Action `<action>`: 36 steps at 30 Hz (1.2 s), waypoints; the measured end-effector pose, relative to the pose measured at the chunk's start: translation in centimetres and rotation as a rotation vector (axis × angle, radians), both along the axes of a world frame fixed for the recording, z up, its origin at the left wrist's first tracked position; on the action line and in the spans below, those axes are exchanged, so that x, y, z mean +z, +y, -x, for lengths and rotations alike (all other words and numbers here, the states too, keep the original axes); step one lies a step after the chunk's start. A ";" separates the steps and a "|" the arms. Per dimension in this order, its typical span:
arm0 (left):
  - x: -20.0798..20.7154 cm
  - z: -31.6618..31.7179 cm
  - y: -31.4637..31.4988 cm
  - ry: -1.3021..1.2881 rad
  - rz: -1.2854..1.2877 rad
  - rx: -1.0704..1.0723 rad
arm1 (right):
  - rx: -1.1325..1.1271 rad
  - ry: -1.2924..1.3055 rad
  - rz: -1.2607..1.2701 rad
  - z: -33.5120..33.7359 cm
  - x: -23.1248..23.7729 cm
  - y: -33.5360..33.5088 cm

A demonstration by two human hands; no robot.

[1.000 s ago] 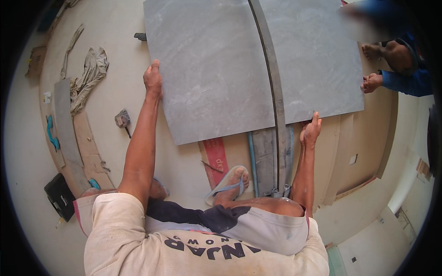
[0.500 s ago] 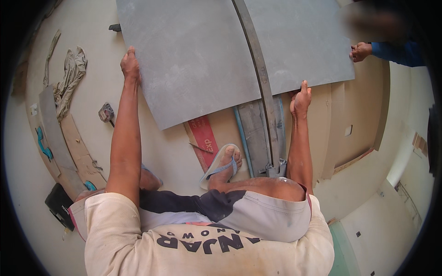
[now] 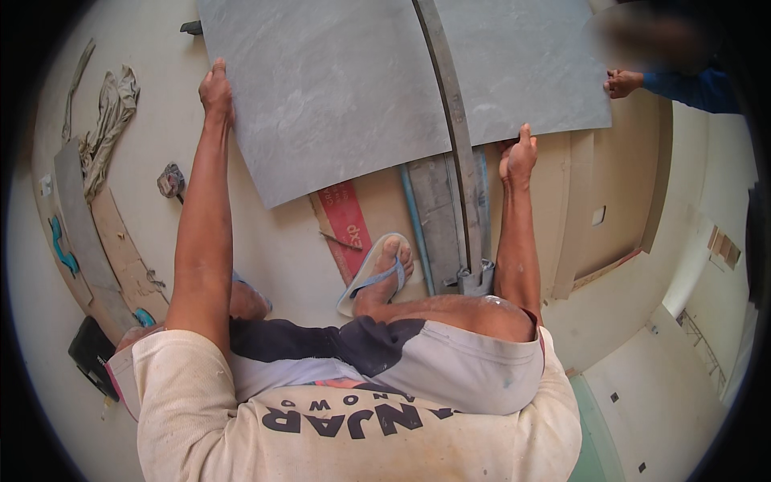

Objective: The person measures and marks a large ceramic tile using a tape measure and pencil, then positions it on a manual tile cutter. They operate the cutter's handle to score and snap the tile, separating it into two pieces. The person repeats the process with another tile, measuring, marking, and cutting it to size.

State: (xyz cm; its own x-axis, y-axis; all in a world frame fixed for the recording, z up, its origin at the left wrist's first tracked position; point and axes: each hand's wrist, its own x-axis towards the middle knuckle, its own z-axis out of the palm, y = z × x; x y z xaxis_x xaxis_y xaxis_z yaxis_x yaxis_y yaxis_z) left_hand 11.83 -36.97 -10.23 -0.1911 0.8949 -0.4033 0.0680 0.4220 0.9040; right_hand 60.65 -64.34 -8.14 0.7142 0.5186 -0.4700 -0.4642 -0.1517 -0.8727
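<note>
A large grey slab tile [image 3: 337,88] lies under the long metal rail [image 3: 454,120] of what looks like a manual tile cutter, tilted across it. At the tile's left edge my left hand [image 3: 216,92] is closed, thumb up along the side. My right hand [image 3: 518,157] grips the near edge right of the rail, its fingers partly hidden under the tile. Another person's hand [image 3: 624,83] pinches the tile's right edge. Below the tile, the cutter's grey bed [image 3: 434,217] shows, with a metal fitting [image 3: 475,279] at the rail's near end.
A red-printed cardboard strip [image 3: 344,213] lies by my sandalled foot [image 3: 385,277]. Left on the floor are a crumpled cloth [image 3: 114,116], a grey strip [image 3: 84,217], a teal-handled tool [image 3: 62,245] and a black case [image 3: 91,349]. Flattened cardboard [image 3: 618,189] lies at right.
The whole view has shifted slightly, so tile, rail and floor things sit a little higher and further left. All three hands keep their places on the tile.
</note>
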 end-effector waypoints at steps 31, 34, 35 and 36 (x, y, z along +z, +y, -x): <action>-0.6 0.0 0.7 0.006 -0.041 0.061 | -0.060 -0.048 0.036 -0.5 -1.4 0.1; -1.2 0.0 0.4 0.015 -0.017 0.080 | -0.050 -0.068 0.019 -0.6 -2.0 -0.2; -1.1 -0.2 0.5 0.019 -0.007 0.088 | -0.041 -0.074 0.005 -0.8 -2.1 -0.3; -1.1 0.0 0.6 0.038 -0.019 0.088 | -0.038 -0.065 0.008 -0.9 -2.3 -0.2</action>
State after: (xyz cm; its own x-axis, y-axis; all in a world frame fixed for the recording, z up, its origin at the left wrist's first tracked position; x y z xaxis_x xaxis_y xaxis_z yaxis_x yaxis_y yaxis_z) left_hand 11.82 -36.35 -11.29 -0.2837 0.8814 -0.3776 0.0660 0.4108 0.9093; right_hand 61.51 -64.56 -10.43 0.7628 0.4865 -0.4260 -0.4120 -0.1420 -0.9000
